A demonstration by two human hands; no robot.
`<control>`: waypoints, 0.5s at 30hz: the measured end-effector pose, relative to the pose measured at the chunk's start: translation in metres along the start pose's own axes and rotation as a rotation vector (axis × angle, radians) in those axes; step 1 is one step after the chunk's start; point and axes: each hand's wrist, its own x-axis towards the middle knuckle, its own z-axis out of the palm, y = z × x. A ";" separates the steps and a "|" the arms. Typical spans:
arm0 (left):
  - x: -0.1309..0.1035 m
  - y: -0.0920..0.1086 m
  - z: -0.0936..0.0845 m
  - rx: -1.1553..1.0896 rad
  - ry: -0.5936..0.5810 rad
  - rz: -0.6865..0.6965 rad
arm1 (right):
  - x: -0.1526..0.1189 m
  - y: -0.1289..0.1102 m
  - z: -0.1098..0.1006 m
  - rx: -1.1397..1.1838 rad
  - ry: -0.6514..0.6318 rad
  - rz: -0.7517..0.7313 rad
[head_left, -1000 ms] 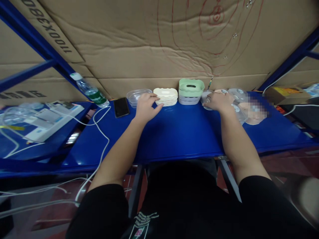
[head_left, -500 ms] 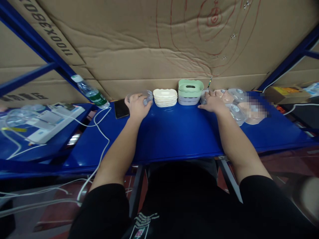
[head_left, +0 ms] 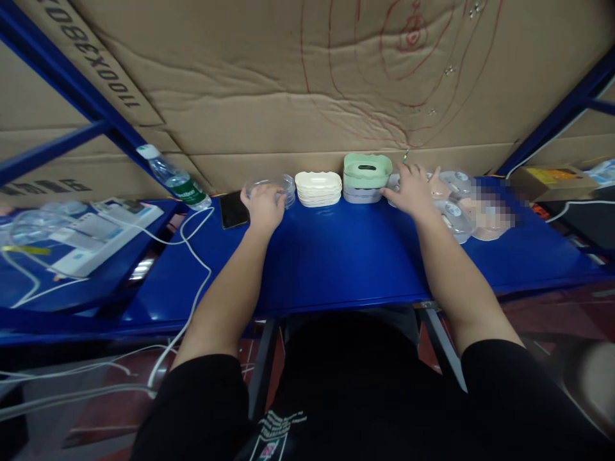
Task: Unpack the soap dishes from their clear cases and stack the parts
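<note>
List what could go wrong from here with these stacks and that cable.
The left hand is over the clear plastic stack; a sideways push might shove it into the cream stack close beside it.
The right hand is close to the lavender container and the green container above it, so a stray thumb might topple them.
The white cable runs near the left forearm and could snag.

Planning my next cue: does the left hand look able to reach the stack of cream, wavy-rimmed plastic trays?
Likely yes: the left hand is at the clear, rounded plastic containers right beside the cream trays; only those containers' edge comes between, and nothing visible blocks the trays from the front.
</note>
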 end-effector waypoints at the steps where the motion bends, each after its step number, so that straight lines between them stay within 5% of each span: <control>1: 0.000 0.000 0.000 0.002 0.002 0.003 | -0.001 -0.004 0.001 -0.001 0.006 -0.017; 8: -0.004 0.026 -0.002 0.007 0.012 0.101 | -0.009 -0.035 0.007 0.001 -0.001 -0.168; 15: -0.002 0.049 0.012 0.006 -0.070 0.209 | -0.011 -0.038 0.008 0.044 -0.005 -0.189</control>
